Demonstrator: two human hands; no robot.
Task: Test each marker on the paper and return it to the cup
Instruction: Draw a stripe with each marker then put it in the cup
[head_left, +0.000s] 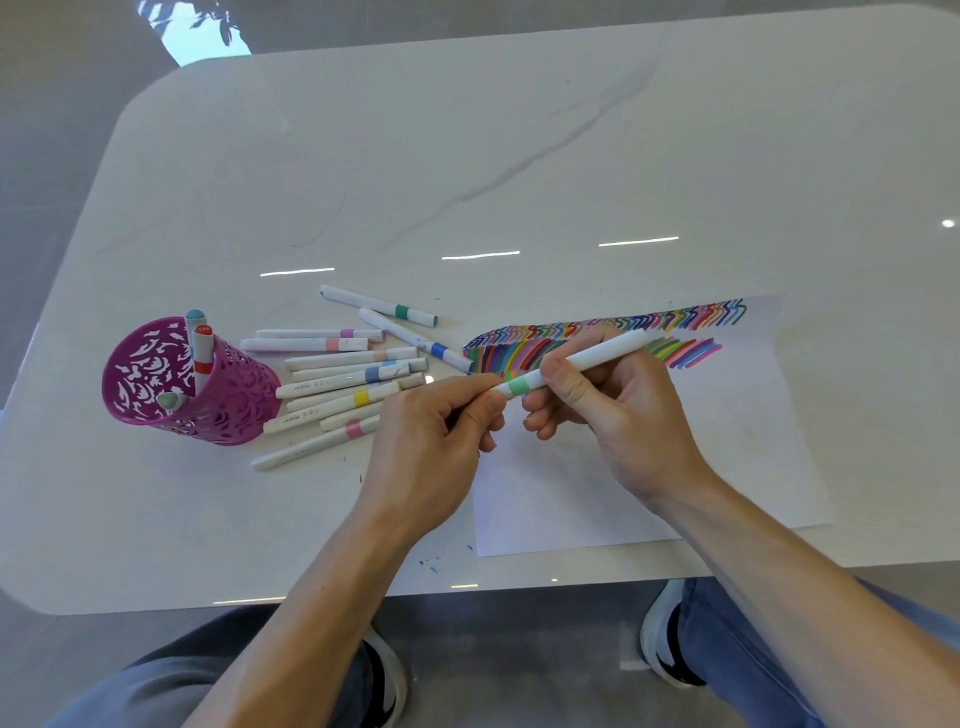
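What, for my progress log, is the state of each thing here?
Paper: flat, partly striped.
Cup: standing, some markers inside.
Loose markers: lying on the table.
Green-banded marker: held above the paper.
Left hand: pinches the marker's end.
Right hand: grips its barrel.

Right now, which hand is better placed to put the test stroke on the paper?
Right, most likely. The right hand grips the barrel of the green-banded marker over the paper, beside the coloured strokes. The left hand only pinches the marker's end near the sheet's left edge.
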